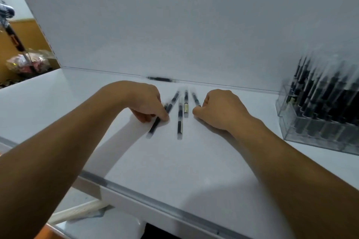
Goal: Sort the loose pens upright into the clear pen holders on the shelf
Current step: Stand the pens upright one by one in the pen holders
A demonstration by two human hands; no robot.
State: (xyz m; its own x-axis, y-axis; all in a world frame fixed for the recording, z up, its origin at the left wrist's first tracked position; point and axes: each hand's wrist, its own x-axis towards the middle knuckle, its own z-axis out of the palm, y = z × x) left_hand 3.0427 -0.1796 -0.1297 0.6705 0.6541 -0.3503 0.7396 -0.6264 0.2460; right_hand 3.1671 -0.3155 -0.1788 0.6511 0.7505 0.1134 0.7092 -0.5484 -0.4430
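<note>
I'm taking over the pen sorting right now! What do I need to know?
Left hand: fingers curled round the left pen, which lies flat on the shelf.
Right hand: fingers curled, pinching the near end of the right pen.
Two middle pens lie loose between the hands. A back pen lies against the wall.
Holder: on the right, with many pens upright in it already.
Left to do: stand all the loose pens in the holder.
</note>
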